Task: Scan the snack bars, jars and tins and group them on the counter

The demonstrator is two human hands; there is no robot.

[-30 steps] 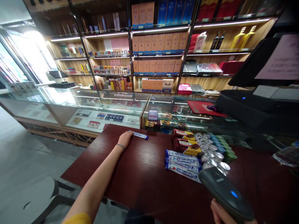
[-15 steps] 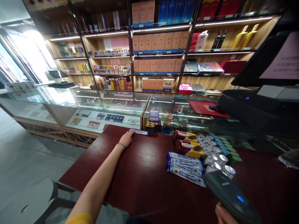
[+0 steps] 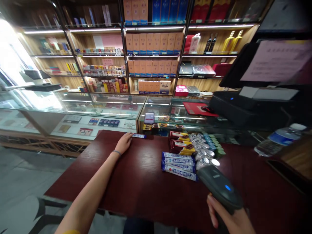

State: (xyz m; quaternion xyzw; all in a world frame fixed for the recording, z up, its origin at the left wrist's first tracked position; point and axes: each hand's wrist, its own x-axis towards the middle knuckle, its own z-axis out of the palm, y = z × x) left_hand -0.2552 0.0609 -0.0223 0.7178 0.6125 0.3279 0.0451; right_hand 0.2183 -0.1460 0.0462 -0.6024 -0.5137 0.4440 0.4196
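My left hand (image 3: pixel 124 142) reaches far across the dark red wooden table (image 3: pixel 136 182), fingers stretched out and touching one end of a blue-and-white candy stick (image 3: pixel 138 136) that lies flat near the table's far edge. My right hand (image 3: pixel 227 217) grips a dark grey barcode scanner (image 3: pixel 219 187) with a blue light on it, held low at the near right. Just ahead of the scanner lies a stack of blue-and-white candy sticks (image 3: pixel 179 162). Behind those sit red-and-brown chocolate bars (image 3: pixel 181 143) and several small silver-lidded tins (image 3: pixel 203 151).
Glass display counters (image 3: pixel 102 107) run behind the table, with a small screen (image 3: pixel 149 117) on top. A black till with a monitor (image 3: pixel 246 97) stands at the right. A water bottle (image 3: pixel 278 139) lies at the far right. Wall shelves hold boxes and bottles.
The view has swung right and down. My left hand pushed the single candy stick further toward the table's far edge. The scanner in my right hand has come up and leftward toward the stacked sticks.
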